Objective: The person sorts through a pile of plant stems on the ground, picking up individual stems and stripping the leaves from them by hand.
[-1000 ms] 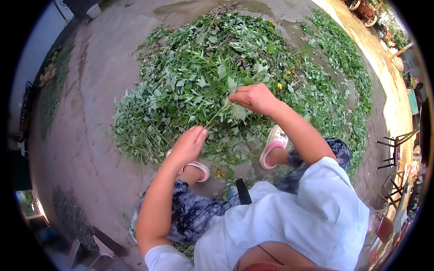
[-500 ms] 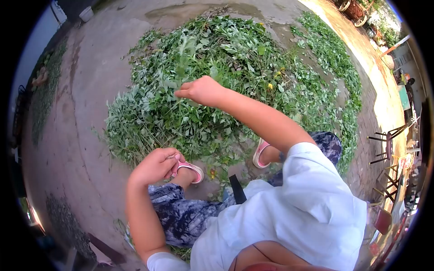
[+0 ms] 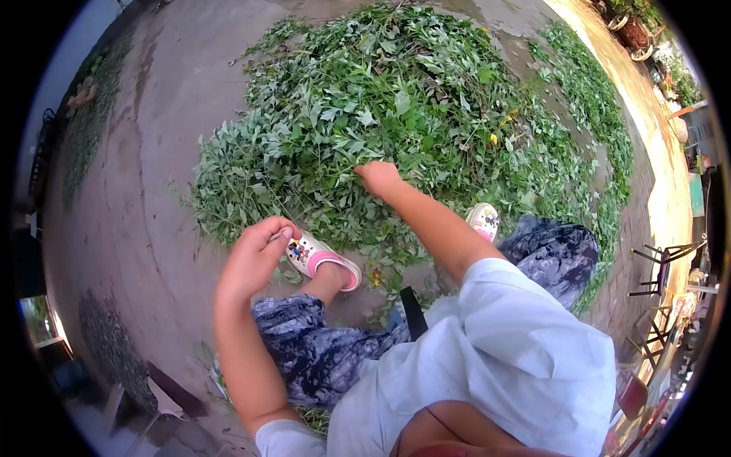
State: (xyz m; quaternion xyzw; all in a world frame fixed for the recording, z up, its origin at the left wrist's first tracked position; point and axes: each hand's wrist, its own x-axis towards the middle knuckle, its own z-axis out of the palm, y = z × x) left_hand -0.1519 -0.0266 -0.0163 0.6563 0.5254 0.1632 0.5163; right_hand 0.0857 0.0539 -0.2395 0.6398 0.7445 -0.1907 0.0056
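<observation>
In front of my feet lies a broad heap of cut leafy green stems (image 3: pixel 327 114). My right hand (image 3: pixel 381 180) is at the near side of this heap, its fingers pinched together among the leaves on what looks like a leafy stem. Lower left, my left hand (image 3: pixel 263 247) is raised beside my left clog (image 3: pixel 308 255), its fingers curled and thumb pressed in. Whatever it may hold is too small to make out.
My right clog (image 3: pixel 483 221) stands at the heap's near edge. A strip of spread greens (image 3: pixel 598 114) runs along the right. Folding chairs (image 3: pixel 662 270) stand at the far right. More plant matter (image 3: pixel 99 114) lies along the left wall.
My right hand, which held up a blurred leafy sprig above the heap, has come down and right to its near side; that sprig no longer shows in it. My left hand stays curled, slightly higher.
</observation>
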